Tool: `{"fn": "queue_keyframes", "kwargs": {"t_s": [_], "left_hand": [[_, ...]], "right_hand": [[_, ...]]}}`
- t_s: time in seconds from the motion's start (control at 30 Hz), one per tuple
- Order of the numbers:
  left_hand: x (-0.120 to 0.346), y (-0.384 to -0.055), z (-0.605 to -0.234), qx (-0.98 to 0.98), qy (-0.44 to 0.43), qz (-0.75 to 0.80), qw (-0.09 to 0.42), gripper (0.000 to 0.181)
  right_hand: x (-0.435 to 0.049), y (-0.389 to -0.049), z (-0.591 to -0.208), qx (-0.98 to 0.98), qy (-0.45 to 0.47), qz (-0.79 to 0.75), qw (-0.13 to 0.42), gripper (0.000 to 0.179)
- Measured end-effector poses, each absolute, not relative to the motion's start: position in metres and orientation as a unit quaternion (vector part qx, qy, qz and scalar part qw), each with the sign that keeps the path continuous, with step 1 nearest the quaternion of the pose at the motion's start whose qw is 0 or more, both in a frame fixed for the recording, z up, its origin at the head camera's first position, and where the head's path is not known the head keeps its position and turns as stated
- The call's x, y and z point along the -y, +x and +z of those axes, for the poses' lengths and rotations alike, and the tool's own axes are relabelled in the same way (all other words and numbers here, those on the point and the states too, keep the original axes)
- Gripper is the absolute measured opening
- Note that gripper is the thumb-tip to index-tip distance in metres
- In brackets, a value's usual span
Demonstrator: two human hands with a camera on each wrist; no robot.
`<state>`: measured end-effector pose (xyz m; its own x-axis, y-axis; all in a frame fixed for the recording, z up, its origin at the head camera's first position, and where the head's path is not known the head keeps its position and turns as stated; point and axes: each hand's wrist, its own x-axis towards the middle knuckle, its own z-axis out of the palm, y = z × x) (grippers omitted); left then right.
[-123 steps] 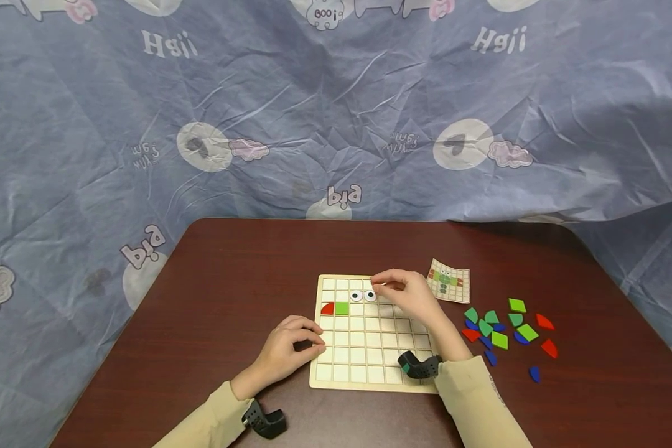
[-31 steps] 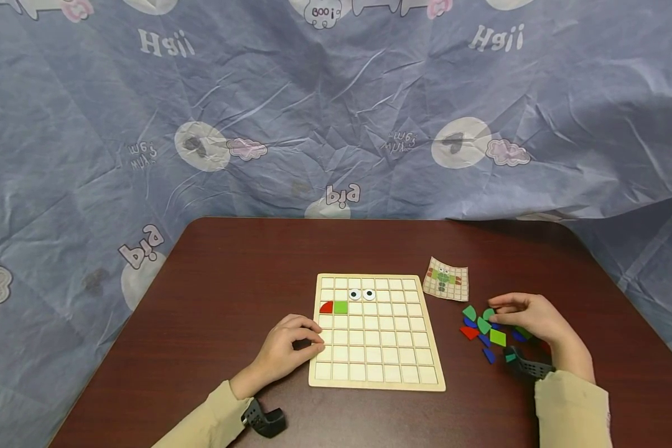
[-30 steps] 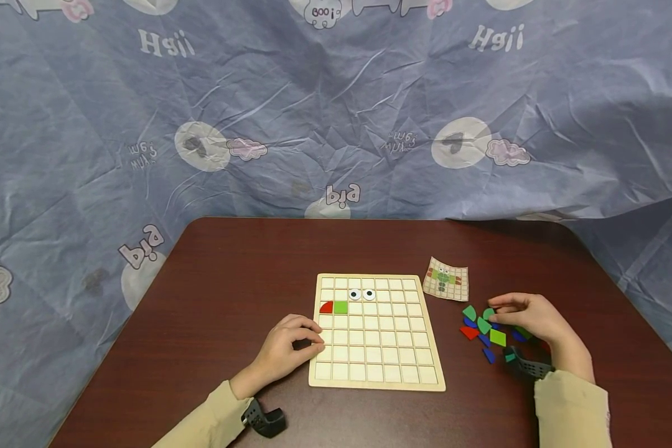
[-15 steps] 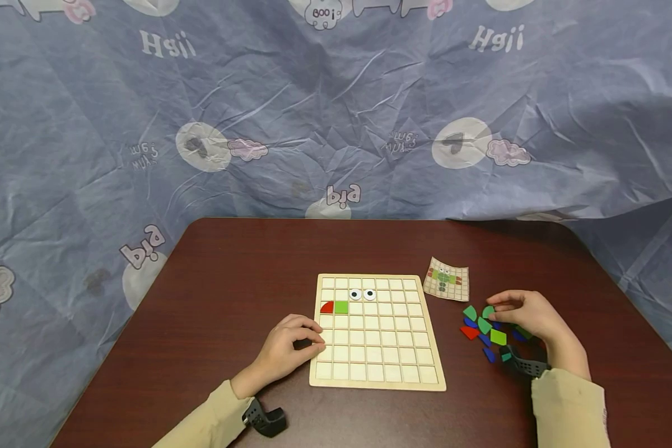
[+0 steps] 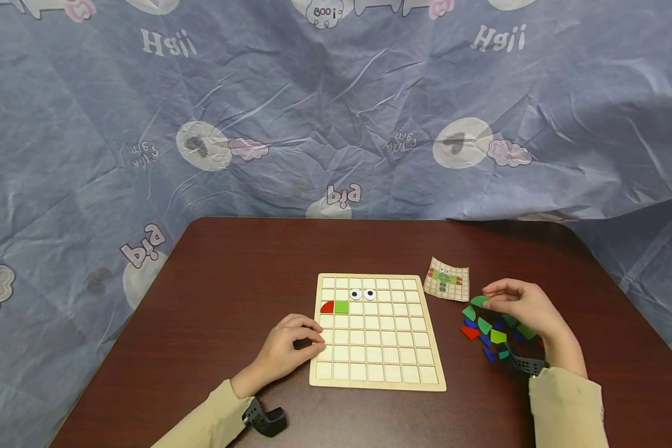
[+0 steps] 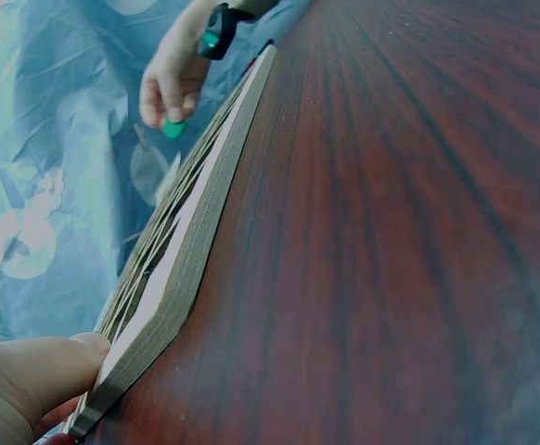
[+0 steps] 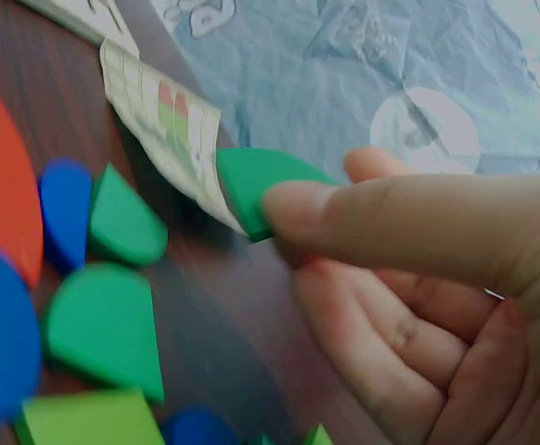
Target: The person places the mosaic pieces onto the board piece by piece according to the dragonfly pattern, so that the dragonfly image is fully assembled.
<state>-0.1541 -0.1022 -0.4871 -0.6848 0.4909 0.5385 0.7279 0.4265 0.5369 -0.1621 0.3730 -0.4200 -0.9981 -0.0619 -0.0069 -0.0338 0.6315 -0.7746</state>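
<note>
My right hand (image 5: 523,305) pinches a green quarter-circle piece (image 7: 251,176) between thumb and fingers, raised just over the pile of loose pieces. My left hand (image 5: 291,345) rests its thumb and fingertips along the left rim of a pale wooden grid board (image 5: 386,387); in the left wrist view the thumb (image 6: 52,371) touches the board's edge. On the board sit two googly-eye discs (image 5: 369,294) side by side. One row lower lie a red quarter-circle piece (image 5: 327,307) and a light-green square (image 5: 341,307).
Loose red, blue and green pieces lie right of the board, among them a red piece (image 5: 470,333) and a light-green square tile (image 5: 498,336). The right forearm covers part of this pile. A small pattern card (image 5: 447,280) lies beyond the board's far right corner.
Since the oldest frame, my right hand has left the eye discs for the loose pieces. In the last half second it lifts the green quarter-circle piece. The left hand stays put.
</note>
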Motion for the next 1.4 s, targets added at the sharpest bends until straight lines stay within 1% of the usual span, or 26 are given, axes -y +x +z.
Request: {"fn": "queue_keyframes", "kwargs": {"t_s": [0.07,0.13,0.4,0.47,0.63,0.7,0.8,0.93,1.17,1.27,1.4], "left_hand": [[0.102,-0.154,-0.487,0.83,-0.367,-0.39,0.153,0.003],[0.102,-0.154,-0.487,0.83,-0.367,-0.391,0.153,0.005],[0.102,-0.153,-0.487,0.833,-0.363,-0.392,0.147,0.003],[0.102,-0.153,-0.487,0.833,-0.363,-0.391,0.149,0.002],[0.102,-0.154,-0.487,0.831,-0.366,-0.39,0.153,0.004],[0.102,-0.154,-0.488,0.83,-0.367,-0.39,0.154,0.004],[0.102,-0.154,-0.488,0.83,-0.367,-0.389,0.155,0.003],[0.102,-0.154,-0.487,0.831,-0.366,-0.388,0.154,0.004],[0.102,-0.154,-0.488,0.831,-0.366,-0.39,0.153,0.003],[0.102,-0.154,-0.488,0.831,-0.365,-0.391,0.153,0.008],[0.102,-0.154,-0.489,0.831,-0.365,-0.392,0.152,0.008]], "right_hand": [[-0.367,-0.164,-0.416,-0.902,-0.03,-0.431,0.007,0.038],[-0.358,-0.166,-0.413,-0.899,-0.031,-0.438,0.003,0.037],[-0.32,-0.176,-0.407,-0.881,-0.063,-0.468,0.015,0.026],[-0.312,-0.178,-0.408,-0.877,-0.066,-0.476,0.019,0.027],[-0.292,-0.182,-0.408,-0.866,-0.076,-0.495,0.023,0.035],[-0.283,-0.184,-0.407,-0.859,-0.091,-0.503,0.023,0.034],[-0.268,-0.187,-0.407,-0.856,-0.108,-0.505,0.015,0.029],[-0.25,-0.189,-0.408,-0.861,-0.111,-0.497,0.004,0.026],[-0.226,-0.194,-0.411,-0.845,-0.119,-0.521,0.003,0.023],[-0.217,-0.195,-0.413,-0.837,-0.126,-0.533,0.004,0.024],[-0.205,-0.197,-0.415,-0.831,-0.125,-0.541,0.009,0.026]]}}
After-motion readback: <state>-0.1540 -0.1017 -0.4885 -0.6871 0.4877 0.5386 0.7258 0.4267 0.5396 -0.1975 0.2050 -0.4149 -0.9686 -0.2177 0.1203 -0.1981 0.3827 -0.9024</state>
